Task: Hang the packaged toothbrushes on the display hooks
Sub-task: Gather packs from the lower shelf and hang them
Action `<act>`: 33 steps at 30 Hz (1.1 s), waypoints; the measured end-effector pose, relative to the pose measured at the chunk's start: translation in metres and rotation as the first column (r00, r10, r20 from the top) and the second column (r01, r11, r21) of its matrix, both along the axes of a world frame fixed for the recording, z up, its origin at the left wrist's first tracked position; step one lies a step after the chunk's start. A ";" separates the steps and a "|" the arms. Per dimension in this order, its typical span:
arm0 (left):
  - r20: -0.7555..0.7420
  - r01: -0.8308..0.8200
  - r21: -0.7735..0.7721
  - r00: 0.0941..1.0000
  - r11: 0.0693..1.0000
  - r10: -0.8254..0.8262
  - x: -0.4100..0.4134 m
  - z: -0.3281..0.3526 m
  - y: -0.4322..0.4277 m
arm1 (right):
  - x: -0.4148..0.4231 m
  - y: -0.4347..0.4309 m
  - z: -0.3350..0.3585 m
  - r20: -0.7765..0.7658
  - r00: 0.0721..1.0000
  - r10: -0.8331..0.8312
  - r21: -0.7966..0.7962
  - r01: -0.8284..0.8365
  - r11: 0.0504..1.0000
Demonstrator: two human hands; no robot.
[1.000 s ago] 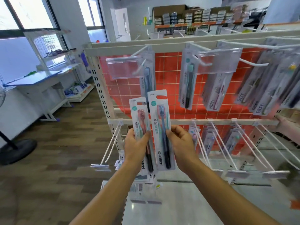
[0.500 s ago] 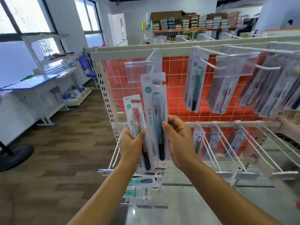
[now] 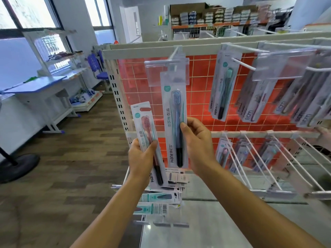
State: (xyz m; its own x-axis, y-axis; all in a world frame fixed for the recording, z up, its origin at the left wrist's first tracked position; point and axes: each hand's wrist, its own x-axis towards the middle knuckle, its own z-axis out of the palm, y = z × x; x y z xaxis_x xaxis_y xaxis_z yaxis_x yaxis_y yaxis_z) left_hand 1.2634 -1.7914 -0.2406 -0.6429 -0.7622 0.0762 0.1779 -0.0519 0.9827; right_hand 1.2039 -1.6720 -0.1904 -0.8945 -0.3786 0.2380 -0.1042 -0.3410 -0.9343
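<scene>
My right hand (image 3: 198,143) grips a blue toothbrush pack (image 3: 174,104) by its lower half and holds it upright. The pack's top edge sits just below the clear tag of the upper left hook (image 3: 174,54). Whether it touches the hook I cannot tell. My left hand (image 3: 140,158) grips a pink toothbrush pack (image 3: 145,122), lower and to the left, tilted slightly. Below my hands, several more packs (image 3: 161,197) lie piled on a low hook.
The red grid display rack (image 3: 200,83) has a top row of hooks with hung packs (image 3: 222,86) to the right. A lower row of white hooks (image 3: 259,158) juts toward me. A glossy shelf (image 3: 206,221) lies below. Wooden floor and a desk (image 3: 41,88) are at left.
My right hand has lifted the blue pack upward toward the upper left hook's tag. My left hand with the pink pack stayed lower and drifted slightly left.
</scene>
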 end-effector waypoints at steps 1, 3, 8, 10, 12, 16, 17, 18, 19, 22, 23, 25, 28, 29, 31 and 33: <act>0.006 -0.003 -0.004 1.000 1.000 0.003 0.000 -0.001 -0.002 | -0.003 -0.003 -0.001 0.004 1.000 -0.008 0.010 0.008 1.000; 0.018 -0.014 -0.005 1.000 1.000 0.014 -0.001 -0.002 -0.004 | -0.012 -0.008 -0.003 0.013 1.000 -0.018 0.034 0.017 0.999; 0.053 -0.010 -0.024 0.999 1.000 0.011 -0.006 -0.003 -0.008 | -0.045 -0.024 -0.005 -0.001 0.998 -0.063 0.149 0.062 0.987; 0.063 -0.005 -0.023 0.998 1.000 0.006 -0.009 -0.004 -0.010 | -0.059 -0.032 -0.004 0.008 0.998 -0.069 0.156 0.067 0.985; 0.072 0.002 -0.022 0.997 1.000 0.000 -0.011 -0.004 -0.011 | -0.074 -0.040 -0.002 0.021 0.997 -0.078 0.154 0.073 0.985; 0.084 0.034 -0.013 0.996 0.999 -0.032 -0.016 -0.003 -0.011 | -0.101 -0.054 0.001 0.040 0.992 -0.122 0.170 0.114 0.979; 0.084 0.042 -0.013 0.996 0.999 -0.041 -0.017 -0.002 -0.011 | -0.106 -0.056 0.001 0.051 0.990 -0.130 0.173 0.120 0.978; 0.086 0.048 -0.023 0.995 0.999 -0.046 -0.018 -0.002 -0.010 | -0.111 -0.059 0.001 0.063 0.989 -0.135 0.181 0.122 0.976; 0.088 0.055 -0.036 0.995 0.998 -0.052 -0.019 -0.001 -0.010 | -0.114 -0.061 0.002 0.074 0.987 -0.140 0.190 0.124 0.974; 0.110 0.061 -0.073 0.993 0.995 -0.053 -0.024 -0.001 -0.009 | -0.121 -0.063 0.002 0.086 0.985 -0.149 0.205 0.129 0.970; 0.115 0.061 -0.076 0.992 0.995 -0.052 -0.026 -0.001 -0.008 | -0.122 -0.063 0.003 0.084 0.985 -0.153 0.209 0.133 0.969; 0.118 0.067 -0.088 0.991 0.994 -0.056 -0.030 -0.003 -0.006 | -0.123 -0.064 0.001 0.076 0.981 -0.176 0.227 0.155 0.961; 0.130 0.092 -0.113 0.988 0.989 -0.077 -0.036 -0.004 -0.002 | -0.121 -0.060 -0.009 0.095 0.975 -0.201 0.234 0.174 0.956; 0.138 0.098 -0.117 0.987 0.988 -0.082 -0.038 -0.004 0.001 | -0.120 -0.056 -0.014 0.099 0.974 -0.204 0.231 0.177 0.957; 0.143 0.123 -0.117 0.984 0.986 -0.106 -0.042 -0.004 0.006 | -0.118 -0.045 -0.026 0.088 0.971 -0.222 0.263 0.192 0.946; 0.129 0.158 -0.102 0.981 0.982 -0.145 -0.047 -0.004 0.014 | -0.114 -0.031 -0.035 0.080 0.967 -0.244 0.298 0.210 0.931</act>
State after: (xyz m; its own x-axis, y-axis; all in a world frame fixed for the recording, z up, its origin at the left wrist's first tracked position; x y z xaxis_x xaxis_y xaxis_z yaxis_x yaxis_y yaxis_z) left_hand 1.2164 -1.7769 -0.2441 -0.7599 -0.6463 0.0699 0.0567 0.0413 0.9975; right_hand 1.0894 -1.7025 -0.2259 -0.9791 -0.1991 0.0417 -0.0347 -0.0386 -0.9987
